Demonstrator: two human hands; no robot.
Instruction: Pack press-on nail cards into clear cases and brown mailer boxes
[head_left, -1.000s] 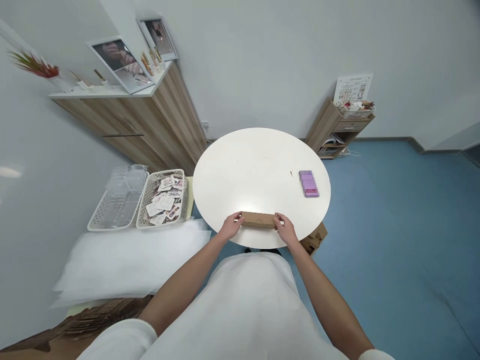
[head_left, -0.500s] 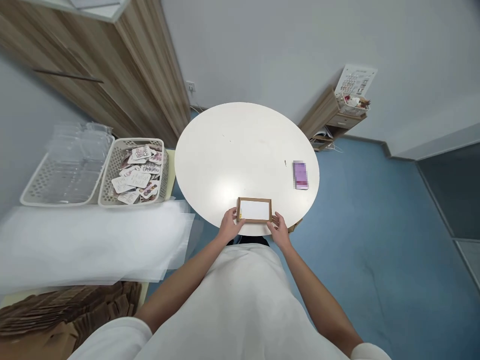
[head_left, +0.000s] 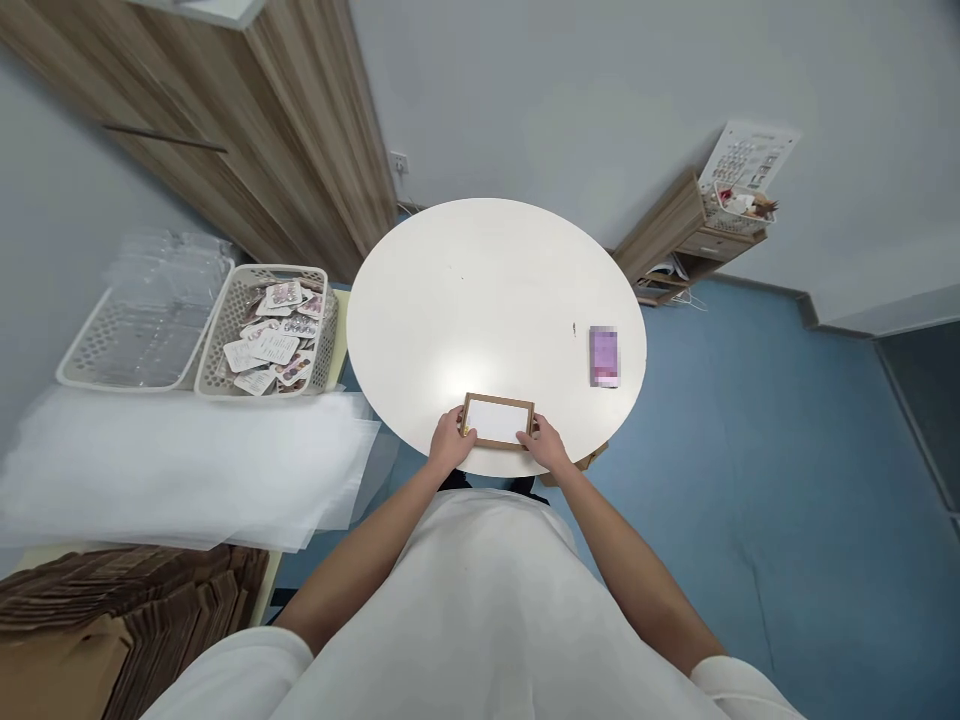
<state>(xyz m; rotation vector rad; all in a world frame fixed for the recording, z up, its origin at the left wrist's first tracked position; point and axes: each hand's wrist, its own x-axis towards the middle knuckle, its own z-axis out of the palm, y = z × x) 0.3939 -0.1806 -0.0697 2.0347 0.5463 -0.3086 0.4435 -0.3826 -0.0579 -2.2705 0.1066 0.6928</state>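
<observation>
A shallow brown cardboard box [head_left: 496, 421] with a white panel on its upper face is at the near edge of the white oval table [head_left: 495, 300], tilted slightly. My left hand [head_left: 452, 439] grips its left end, thumb over the near left corner by a small yellow mark. My right hand [head_left: 544, 441] holds the right end, with the thumb on the white panel and the fingers round the side. A purple pixelated item [head_left: 604, 356] lies on the table's right side, near a small dark mark.
At the left, one basket [head_left: 328, 335] holds packaged cards and another [head_left: 66, 368] clear plastic cases. White sheets [head_left: 180, 465] and folded cardboard [head_left: 67, 640] lie nearer. A wooden cabinet [head_left: 300, 120] stands behind; a low shelf unit [head_left: 664, 235] is at back right.
The box has turned slightly and shifted a little left. Both hands have closed in on its ends, and my right thumb now rests on the panel. The camera view has shifted.
</observation>
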